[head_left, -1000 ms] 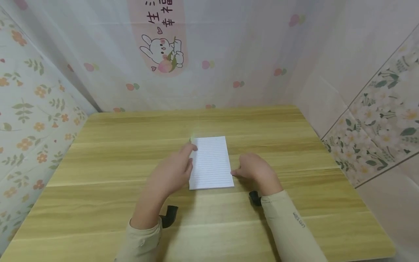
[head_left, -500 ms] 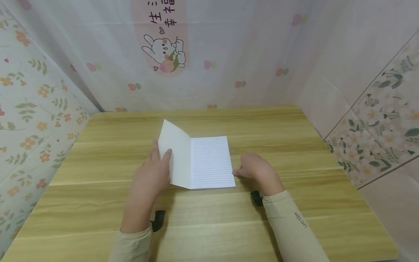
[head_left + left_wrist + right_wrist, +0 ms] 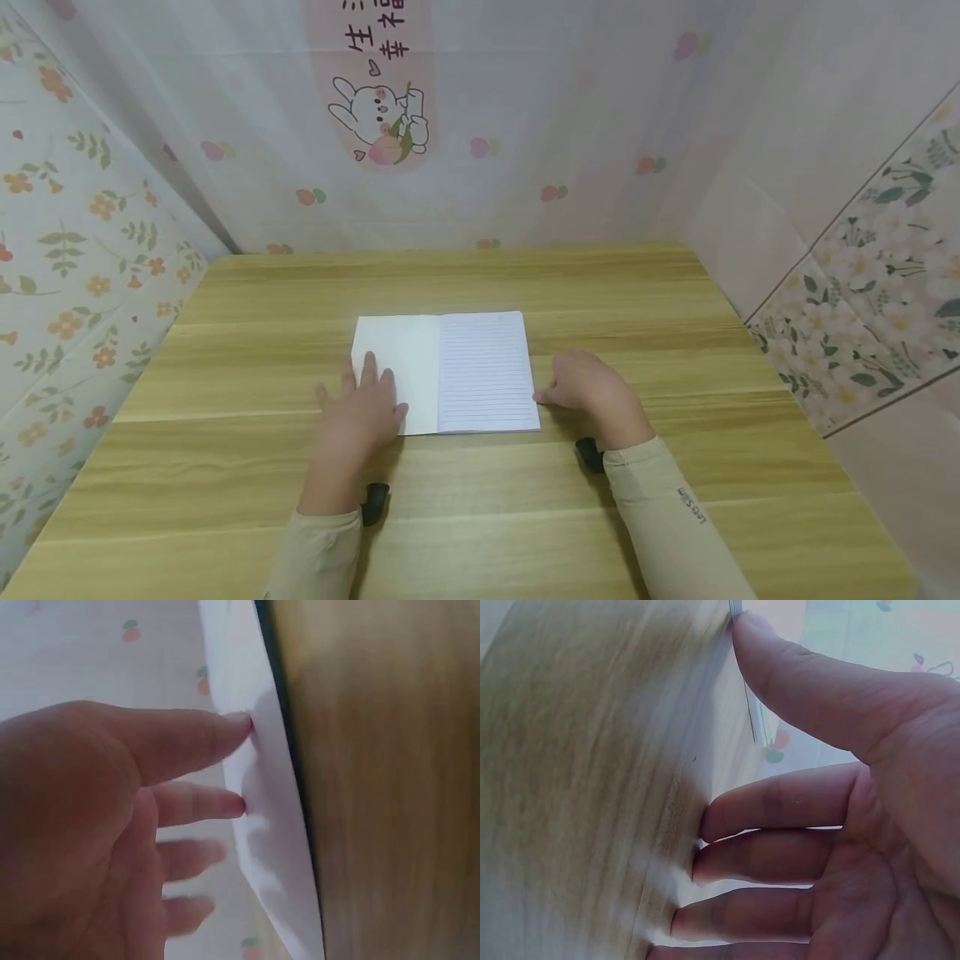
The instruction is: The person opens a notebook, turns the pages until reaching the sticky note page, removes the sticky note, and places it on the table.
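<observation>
The notebook (image 3: pixel 440 375) lies flat near the middle of the desk (image 3: pixel 480 525), so opening it looks done: the blank inner cover (image 3: pixel 412 358) is laid back toward nine o'clock and the lined page (image 3: pixel 489 375) shows at three, with no later leaf turned. At its eight o'clock, the left hand (image 3: pixel 363 412) rests spread fingers on the cover, perhaps the last flattening left; at three, the right hand (image 3: pixel 588 387) touches the page edge with its thumb, fingers apart from it and gripping nothing.
</observation>
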